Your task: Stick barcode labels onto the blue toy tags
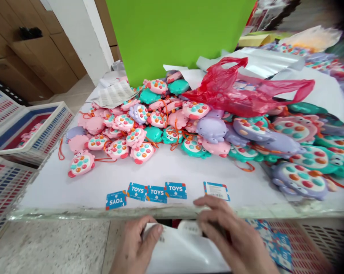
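At the bottom centre, my left hand (141, 241) is closed on the left edge of a glossy white sheet (183, 253), thumb on top. My right hand (233, 234) is at the sheet's upper right, fingers curled. Its fingertips pinch a small white label (189, 227) with faint print and a rounded edge, which stands out above the sheet. Just beyond my hands, several blue TOYS cards (157, 194) lie in an overlapping row near the table edge. Apart from them, a card with its white printed side up (216, 190) lies above my right fingers.
Pink, purple and green animal-shaped toys (124, 122) with coloured buttons and orange cords are heaped across the white table (60, 190). On the heap rests a red plastic bag (231, 89). Plastic baskets (50, 125) stand at left; more blue cards (280, 247) lie below right.
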A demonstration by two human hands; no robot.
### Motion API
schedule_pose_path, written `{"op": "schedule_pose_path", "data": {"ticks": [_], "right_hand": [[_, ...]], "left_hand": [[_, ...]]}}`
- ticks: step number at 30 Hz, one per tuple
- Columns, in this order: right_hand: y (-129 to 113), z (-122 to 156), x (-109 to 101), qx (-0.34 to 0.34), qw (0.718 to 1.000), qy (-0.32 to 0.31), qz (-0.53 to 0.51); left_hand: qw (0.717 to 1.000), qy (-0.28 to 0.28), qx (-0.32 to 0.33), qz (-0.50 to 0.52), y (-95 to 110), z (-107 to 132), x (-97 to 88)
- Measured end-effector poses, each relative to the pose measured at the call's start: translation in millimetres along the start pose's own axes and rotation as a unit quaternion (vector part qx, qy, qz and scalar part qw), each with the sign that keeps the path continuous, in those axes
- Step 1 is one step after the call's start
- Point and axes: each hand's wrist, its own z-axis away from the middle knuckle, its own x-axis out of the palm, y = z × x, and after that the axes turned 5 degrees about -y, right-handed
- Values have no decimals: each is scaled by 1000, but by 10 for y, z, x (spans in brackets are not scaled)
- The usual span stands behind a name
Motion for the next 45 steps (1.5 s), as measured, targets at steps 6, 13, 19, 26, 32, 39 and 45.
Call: {"op": "schedule_pose_path", "data": {"ticks": [6, 13, 19, 26, 32, 39, 45], "right_hand": [[310, -411, 36, 116, 990, -51, -60], [411, -593, 209, 76, 990, -117, -38], [391, -665, 209, 66, 988, -141, -4], [391, -671, 232, 59, 989, -136, 8], [393, -664, 242, 54, 990, -127, 14], [364, -672, 231, 63, 989, -129, 21], [384, -663, 247, 58, 990, -125, 21]], "left_hand": [[948, -29, 271, -165, -14, -161, 29], [891, 2, 363, -273, -117, -301, 72], [878, 11, 380, -292, -134, -355, 39], [874, 26, 387, -294, -166, -387, 55], [872, 28, 387, -296, -165, -406, 65], [871, 20, 388, -302, -174, -424, 67], [873, 15, 382, -304, -144, -408, 48]]}}
